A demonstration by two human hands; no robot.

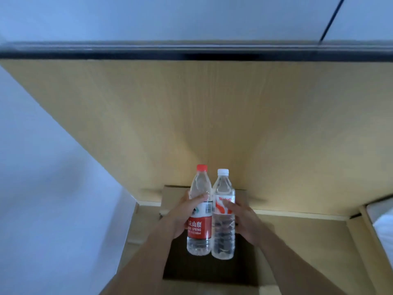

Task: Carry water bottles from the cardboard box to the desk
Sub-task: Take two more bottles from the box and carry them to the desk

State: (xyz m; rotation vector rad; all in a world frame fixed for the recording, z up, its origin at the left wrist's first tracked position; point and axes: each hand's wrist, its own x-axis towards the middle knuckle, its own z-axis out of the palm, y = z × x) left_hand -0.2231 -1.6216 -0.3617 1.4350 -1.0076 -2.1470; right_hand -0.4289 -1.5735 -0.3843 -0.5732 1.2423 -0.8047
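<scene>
Pale blue-white wall behind, big light-wood tabletop (212, 113) fills the upper view with a dark strip along its far edge. Below its near edge, the open cardboard box (204, 262), dark inside, flaps spread. White bedding (382, 226) at far right.

Two water bottles held upright side by side, touching, above the box and just short of the tabletop's near edge. Red-cap bottle (199, 213), red label, in the left hand (182, 216): grip wrapped round the mid body, thumb across the upper label. White-cap bottle (223, 218), orange-white label, in the right hand (242, 220): grip closed on the side at label height, fingers mostly hidden behind.

Handling, as a guess: both look full, so moderately heavy; thin clear plastic, gives under squeeze, smooth labels may slip. Mid-body hold at the label looks right; the ribbed lower part would also hold well. Set down flat on the bases, or they'll tip.
</scene>
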